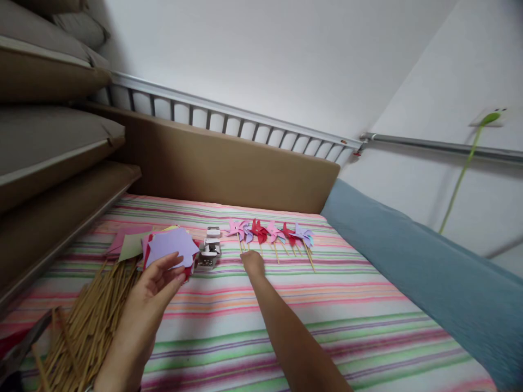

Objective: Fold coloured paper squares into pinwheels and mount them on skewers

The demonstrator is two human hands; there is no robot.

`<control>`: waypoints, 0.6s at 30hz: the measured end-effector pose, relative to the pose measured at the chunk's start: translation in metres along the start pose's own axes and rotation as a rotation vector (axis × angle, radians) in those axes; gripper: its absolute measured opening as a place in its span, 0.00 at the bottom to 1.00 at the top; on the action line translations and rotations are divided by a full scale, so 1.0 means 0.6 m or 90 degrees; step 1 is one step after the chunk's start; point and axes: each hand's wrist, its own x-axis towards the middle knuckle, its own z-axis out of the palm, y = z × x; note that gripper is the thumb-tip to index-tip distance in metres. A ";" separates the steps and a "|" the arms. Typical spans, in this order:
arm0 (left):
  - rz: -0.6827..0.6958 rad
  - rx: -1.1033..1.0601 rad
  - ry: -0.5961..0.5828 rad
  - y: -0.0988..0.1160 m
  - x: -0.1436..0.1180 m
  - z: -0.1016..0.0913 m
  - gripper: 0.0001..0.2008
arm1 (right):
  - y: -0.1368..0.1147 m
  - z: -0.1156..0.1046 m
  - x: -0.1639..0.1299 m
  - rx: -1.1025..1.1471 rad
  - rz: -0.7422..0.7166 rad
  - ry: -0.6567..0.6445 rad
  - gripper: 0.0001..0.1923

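Observation:
My left hand [153, 288] reaches to a fanned stack of coloured paper squares [169, 247], fingers touching the lavender top sheet. My right hand [252, 262] stretches forward, its fingers closed at the stick of the leftmost pinwheel in a row of several paper pinwheels [272, 233], pink, purple and red, lying on the striped sheet. Whether it grips the stick I cannot tell. A small clear box of metal pins [209, 253] sits between the two hands.
A pile of thin wooden sticks [87, 321] lies at the lower left, with scissors [24, 348] beside it. Brown cushions are stacked on the left, a padded headboard [229, 169] at the back, a blue blanket [417, 272] along the right wall.

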 end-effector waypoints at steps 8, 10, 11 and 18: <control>-0.010 -0.036 -0.002 0.010 -0.006 0.003 0.23 | -0.007 -0.005 -0.002 0.001 0.036 -0.005 0.14; 0.013 -0.059 0.012 0.023 -0.010 -0.005 0.21 | 0.003 -0.005 -0.011 0.013 0.007 0.012 0.13; 0.039 -0.078 0.029 0.033 -0.013 -0.013 0.20 | 0.010 -0.006 -0.020 0.022 -0.013 0.024 0.12; 0.270 -0.294 0.282 0.101 -0.033 -0.086 0.11 | -0.005 -0.022 -0.127 0.130 -0.281 0.112 0.14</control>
